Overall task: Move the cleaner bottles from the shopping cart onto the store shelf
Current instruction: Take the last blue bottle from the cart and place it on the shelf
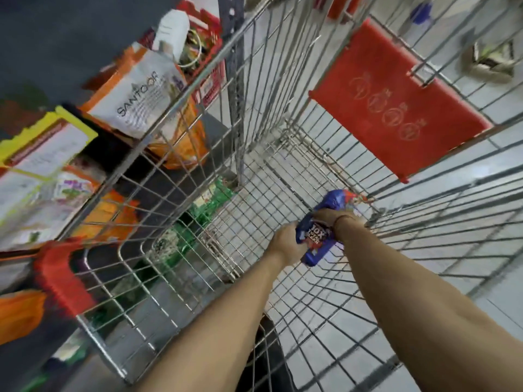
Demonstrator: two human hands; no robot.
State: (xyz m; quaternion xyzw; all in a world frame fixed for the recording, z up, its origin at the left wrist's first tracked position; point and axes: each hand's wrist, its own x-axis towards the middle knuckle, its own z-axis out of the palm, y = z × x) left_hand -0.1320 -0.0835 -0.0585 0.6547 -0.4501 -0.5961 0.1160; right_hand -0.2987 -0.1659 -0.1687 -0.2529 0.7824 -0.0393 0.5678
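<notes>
Both hands, left hand (285,242) and right hand (332,217), have a closed grip on one blue cleaner bottle (317,233), red-and-white "10X" label facing up, lying low inside the wire shopping cart (175,250) near its floor, store shelf (42,154) off to the left.

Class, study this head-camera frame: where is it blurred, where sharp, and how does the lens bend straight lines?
Head view: left shelf packs smear with motion blur; blue bottle and both hands, left hand and right hand, stay fairly sharp; wide-angle lens bows the cart wires; lighting even, no glare.
</notes>
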